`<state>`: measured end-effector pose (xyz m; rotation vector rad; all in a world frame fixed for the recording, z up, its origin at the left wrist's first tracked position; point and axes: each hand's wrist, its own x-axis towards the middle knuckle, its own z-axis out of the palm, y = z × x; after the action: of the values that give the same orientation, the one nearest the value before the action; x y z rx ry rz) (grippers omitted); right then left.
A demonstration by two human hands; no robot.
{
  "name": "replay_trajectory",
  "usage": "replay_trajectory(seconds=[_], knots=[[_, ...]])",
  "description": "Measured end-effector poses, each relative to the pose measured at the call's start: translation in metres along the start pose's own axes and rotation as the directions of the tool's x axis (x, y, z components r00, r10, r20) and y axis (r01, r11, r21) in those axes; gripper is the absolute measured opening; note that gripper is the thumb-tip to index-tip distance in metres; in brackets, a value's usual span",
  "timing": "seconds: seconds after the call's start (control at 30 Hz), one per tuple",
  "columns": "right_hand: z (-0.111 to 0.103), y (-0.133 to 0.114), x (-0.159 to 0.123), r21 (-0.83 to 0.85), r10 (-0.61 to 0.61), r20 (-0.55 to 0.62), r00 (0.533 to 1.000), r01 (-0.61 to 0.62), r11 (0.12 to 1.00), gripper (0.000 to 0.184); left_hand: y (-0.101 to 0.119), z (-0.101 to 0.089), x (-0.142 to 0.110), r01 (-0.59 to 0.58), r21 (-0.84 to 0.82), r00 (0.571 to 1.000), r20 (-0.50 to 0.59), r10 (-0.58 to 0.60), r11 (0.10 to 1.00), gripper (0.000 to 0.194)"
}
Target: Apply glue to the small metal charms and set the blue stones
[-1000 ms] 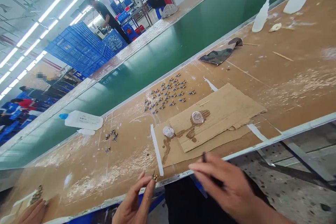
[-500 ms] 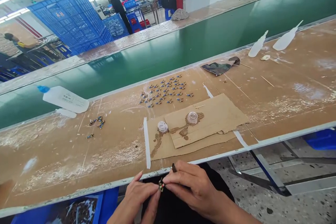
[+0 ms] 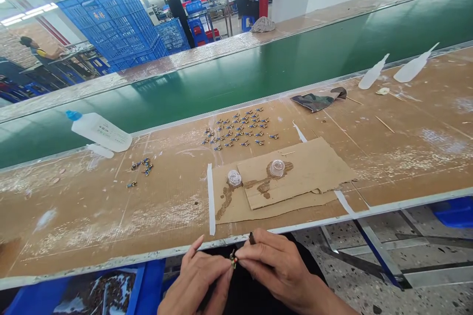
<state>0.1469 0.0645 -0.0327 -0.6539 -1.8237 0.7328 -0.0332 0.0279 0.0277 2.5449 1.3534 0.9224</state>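
Observation:
Just in front of the table edge, my left hand (image 3: pixel 205 278) pinches a tiny painted piece (image 3: pixel 233 259) between thumb and forefinger. The piece shows green, red and dark spots; its exact kind is too small to tell. My right hand (image 3: pixel 275 263) meets it from the other side, fingers closed, with fingertips at the piece. A dark, thin tool (image 3: pixel 252 238) sticks up from between the right fingers; its working end is hidden. Several small blue and gold pieces (image 3: pixel 240 128) lie in loose rows on the table, and a smaller cluster (image 3: pixel 145 165) lies to the left.
Two small clear cups (image 3: pixel 277 168) sit on stained cardboard (image 3: pixel 303 172). A large white bottle (image 3: pixel 101 131) lies at left, two squeeze bottles (image 3: pixel 374 73) and a camouflage cloth (image 3: pixel 320 100) at right. Beyond runs a green belt (image 3: pixel 221 81). Blue bins (image 3: pixel 148 285) stand below; people work behind.
The whole scene has shifted slightly right in the view as the head turned. Both hands keep their hold at the tiny piece, with barely any change in the fingers.

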Motion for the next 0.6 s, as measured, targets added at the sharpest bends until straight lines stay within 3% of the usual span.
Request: replay_trajectory(seconds=[0.3,0.47,0.6], knots=[[-0.0027,-0.0007,0.0031,0.002,-0.011,0.007,1.000,0.011,1.000,0.011,-0.0011,0.0007,-0.0013,0.077,-0.111,0.995,-0.049,-0.083,0.991,0.028],[-0.0015,-0.0019,0.0030,-0.014,-0.033,-0.005,0.999,0.033,0.999,0.011,-0.0006,0.0033,-0.0017,0.057,-0.113,0.996,-0.062,-0.064,0.992,0.028],[-0.0044,-0.0027,0.0038,-0.041,-0.045,-0.017,0.999,0.045,0.998,0.012,0.0026,0.0092,-0.0042,0.108,-0.091,0.977,-0.176,-0.123,0.990,0.026]])
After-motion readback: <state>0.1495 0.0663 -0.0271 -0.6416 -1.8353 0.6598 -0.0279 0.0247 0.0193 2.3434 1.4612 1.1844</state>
